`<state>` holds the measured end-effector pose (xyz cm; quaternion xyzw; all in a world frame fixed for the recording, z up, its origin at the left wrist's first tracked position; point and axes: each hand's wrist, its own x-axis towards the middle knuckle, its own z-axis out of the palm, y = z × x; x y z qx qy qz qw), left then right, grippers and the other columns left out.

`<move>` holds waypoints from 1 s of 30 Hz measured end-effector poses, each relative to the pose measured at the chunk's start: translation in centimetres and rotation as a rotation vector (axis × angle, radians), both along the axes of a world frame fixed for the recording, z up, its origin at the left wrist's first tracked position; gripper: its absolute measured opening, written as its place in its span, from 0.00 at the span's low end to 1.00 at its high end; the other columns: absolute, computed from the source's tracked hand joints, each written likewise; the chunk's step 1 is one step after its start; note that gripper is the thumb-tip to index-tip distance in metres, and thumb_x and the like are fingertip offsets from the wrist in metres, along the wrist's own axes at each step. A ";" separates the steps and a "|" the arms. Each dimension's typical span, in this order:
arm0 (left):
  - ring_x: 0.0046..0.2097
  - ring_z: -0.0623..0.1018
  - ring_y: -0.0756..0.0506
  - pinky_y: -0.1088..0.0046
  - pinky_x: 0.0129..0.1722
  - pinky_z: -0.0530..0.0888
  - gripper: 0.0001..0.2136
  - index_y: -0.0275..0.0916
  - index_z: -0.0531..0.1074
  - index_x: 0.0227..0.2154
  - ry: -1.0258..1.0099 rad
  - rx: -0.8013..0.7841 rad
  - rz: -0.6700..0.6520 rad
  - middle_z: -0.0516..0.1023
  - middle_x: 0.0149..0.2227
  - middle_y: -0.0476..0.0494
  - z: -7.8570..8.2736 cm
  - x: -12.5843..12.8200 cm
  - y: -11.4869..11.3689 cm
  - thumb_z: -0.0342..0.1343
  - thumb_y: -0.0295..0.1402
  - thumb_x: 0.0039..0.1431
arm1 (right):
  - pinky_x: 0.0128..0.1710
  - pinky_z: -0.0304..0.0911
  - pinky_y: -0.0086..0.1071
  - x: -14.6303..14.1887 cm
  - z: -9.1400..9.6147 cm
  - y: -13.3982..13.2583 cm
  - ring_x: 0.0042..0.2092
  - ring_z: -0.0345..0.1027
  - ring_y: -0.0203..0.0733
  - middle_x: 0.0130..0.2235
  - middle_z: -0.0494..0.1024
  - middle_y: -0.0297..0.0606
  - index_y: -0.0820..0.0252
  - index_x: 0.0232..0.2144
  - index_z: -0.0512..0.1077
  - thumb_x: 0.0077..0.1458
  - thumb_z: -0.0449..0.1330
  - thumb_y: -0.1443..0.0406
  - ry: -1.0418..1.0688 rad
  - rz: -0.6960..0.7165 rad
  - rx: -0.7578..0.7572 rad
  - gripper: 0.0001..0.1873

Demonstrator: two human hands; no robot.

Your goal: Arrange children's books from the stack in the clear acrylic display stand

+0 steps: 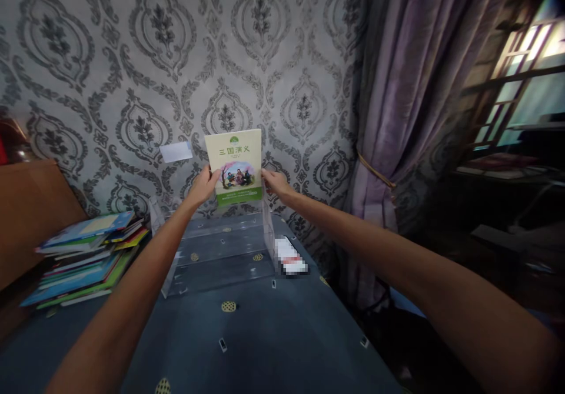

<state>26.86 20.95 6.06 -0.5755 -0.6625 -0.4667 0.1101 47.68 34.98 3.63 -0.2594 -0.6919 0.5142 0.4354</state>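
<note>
A book (238, 173) with a cream and green cover, Chinese characters and a painted picture is held upright, its front facing me. My left hand (205, 185) grips its left edge, thumb on the cover. At the right edge, my right hand (276, 184) is closed on it, most fingers hidden behind the book. Below and around it stands a clear plastic tiered rack (220, 259) on the dark blue tablecloth (265, 347). The book is above the rack's back part; whether it touches the rack I cannot tell.
A stack of books (88, 259) lies at the left beside a brown box (35, 217). A phone (290, 257) with a blurred screen lies right of the rack. Behind are a patterned wall with a white paper (175, 152) and a tied purple curtain (388, 117). The table's right edge drops into darkness.
</note>
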 end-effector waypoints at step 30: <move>0.46 0.77 0.35 0.55 0.52 0.72 0.14 0.38 0.66 0.46 0.127 -0.057 0.145 0.77 0.40 0.35 -0.6 2.2 -2.4 0.50 0.41 0.64 | 0.33 0.67 0.30 1.5 -0.4 -1.7 0.38 0.71 0.41 0.36 0.78 0.39 0.59 0.33 0.76 0.58 0.55 0.54 -0.004 -0.067 0.034 0.16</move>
